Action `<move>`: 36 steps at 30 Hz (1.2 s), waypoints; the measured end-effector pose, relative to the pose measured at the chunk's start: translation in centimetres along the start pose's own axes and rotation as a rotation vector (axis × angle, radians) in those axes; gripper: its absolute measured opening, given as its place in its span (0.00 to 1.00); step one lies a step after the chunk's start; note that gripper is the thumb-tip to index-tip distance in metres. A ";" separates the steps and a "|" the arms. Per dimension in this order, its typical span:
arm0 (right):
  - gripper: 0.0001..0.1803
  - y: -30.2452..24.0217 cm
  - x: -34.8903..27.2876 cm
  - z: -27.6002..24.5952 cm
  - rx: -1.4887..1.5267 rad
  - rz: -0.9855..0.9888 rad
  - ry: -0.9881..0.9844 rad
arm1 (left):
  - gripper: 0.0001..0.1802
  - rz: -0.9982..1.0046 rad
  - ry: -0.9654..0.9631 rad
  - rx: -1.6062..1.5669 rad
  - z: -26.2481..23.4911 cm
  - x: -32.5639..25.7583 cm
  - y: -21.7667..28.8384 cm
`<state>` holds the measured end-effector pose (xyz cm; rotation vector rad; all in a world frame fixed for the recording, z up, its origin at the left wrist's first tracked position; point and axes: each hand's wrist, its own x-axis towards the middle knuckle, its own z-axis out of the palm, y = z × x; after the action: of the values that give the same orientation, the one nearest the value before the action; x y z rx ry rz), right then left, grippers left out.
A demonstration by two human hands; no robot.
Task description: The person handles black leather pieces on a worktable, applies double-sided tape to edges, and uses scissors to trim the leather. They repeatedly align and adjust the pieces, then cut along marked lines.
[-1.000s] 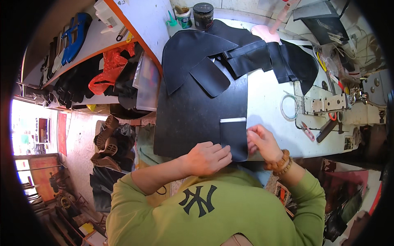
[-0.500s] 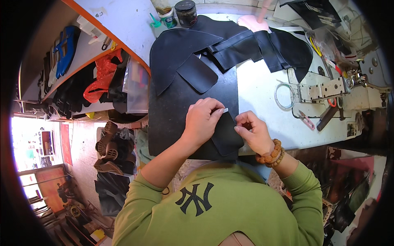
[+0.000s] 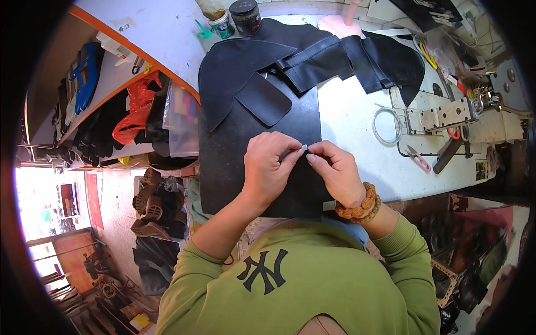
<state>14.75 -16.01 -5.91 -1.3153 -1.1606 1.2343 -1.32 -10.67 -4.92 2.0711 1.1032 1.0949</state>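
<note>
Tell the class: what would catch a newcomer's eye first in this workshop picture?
Both hands, left hand and right hand, meet at the centre, pinching a small white strip over a large black sheet on the white table. More black pieces lie heaped at the far edge, and a sewing machine stands at right.

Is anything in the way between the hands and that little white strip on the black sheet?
No. Left hand and right hand already pinch the white strip over the black sheet.
</note>
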 end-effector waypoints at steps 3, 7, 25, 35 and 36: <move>0.07 0.0 0.2 -0.1 -0.115 -0.101 0.015 | 0.06 0.013 0.024 0.056 0.0 0.1 0.3; 0.07 -0.1 0.2 -0.3 -0.181 -0.180 0.015 | 0.05 -0.021 -0.008 -0.006 0.0 0.1 0.7; 0.07 -1.6 -0.2 -0.9 -0.253 -0.148 0.013 | 0.05 0.081 -0.131 -0.021 -0.4 0.7 1.2; 0.07 -1.6 -0.3 -0.9 -0.167 -0.072 0.012 | 0.05 0.033 -0.150 -0.085 -0.4 0.8 1.4; 0.07 -1.6 -0.3 -0.9 -0.175 -0.090 0.020 | 0.06 0.053 -0.150 -0.070 -0.4 0.8 1.5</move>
<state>15.56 -16.22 -4.28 -1.3850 -1.3228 1.0719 -0.77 -10.68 -3.27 2.0996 0.9294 0.9712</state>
